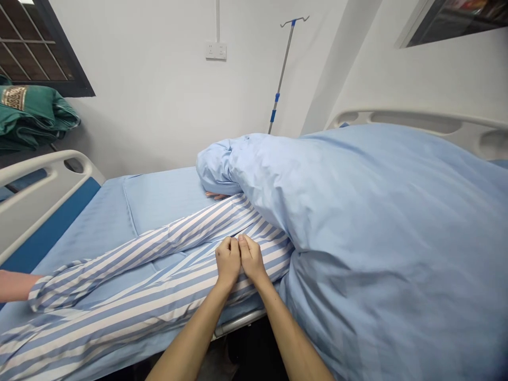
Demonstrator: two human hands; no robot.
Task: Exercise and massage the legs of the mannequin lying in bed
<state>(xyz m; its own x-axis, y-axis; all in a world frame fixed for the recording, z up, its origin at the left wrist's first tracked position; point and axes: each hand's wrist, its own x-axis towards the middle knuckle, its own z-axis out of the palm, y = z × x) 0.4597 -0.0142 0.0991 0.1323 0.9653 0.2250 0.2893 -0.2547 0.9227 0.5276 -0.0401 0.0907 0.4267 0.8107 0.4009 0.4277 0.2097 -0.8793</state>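
Observation:
Side by side over the near thigh of a person lying on the bed, my left hand point(228, 259) and my right hand point(251, 258) are both closed into fists. Their thumb sides face up and touch each other. No object shows in either fist. Under them are blue-and-white striped trousers point(159, 299) on the person's legs, stretched out to the left. Whether the fists press on the cloth or hover just above it I cannot tell. A light blue quilt point(365, 211) covers the upper body, and fingertips point(216, 196) of the person's hand peek out below its folded edge.
The bed has a white-and-blue end board point(51, 180) on the left and a pale headboard point(420, 121) at the right. A metal rail point(238, 324) runs along its near side. Behind stand an IV pole point(283, 74) and folded green cloth point(37, 116).

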